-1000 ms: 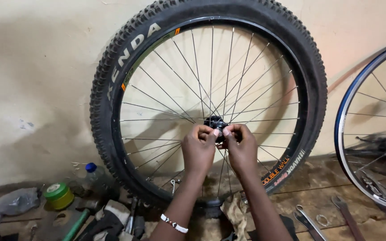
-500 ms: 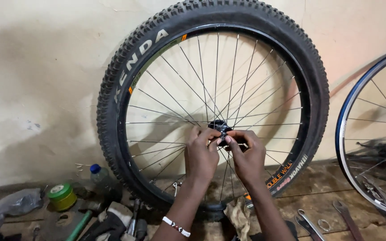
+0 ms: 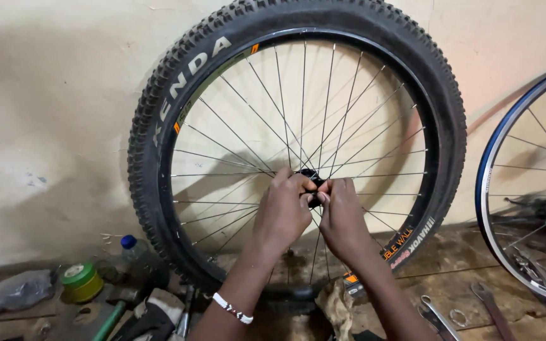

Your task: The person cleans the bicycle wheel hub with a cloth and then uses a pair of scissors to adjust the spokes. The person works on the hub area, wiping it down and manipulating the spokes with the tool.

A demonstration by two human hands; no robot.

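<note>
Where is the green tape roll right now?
In the head view the green tape roll lies at lower left on the workbench, just left of the blue-capped bottle and the knobby-tyred wheel.

A second wheel with a blue rim point(image 3: 489, 165) leans at the right against the pale wall point(image 3: 45, 95). On the floor at the left sit a green tin point(image 3: 81, 281), a clear bottle with a blue cap point(image 3: 131, 247) and crumpled grey plastic point(image 3: 9, 294). Near right lie a wrench point(image 3: 491, 309) and a small metal ring point(image 3: 457, 317); a rag point(image 3: 335, 304) lies near the centre.
</note>
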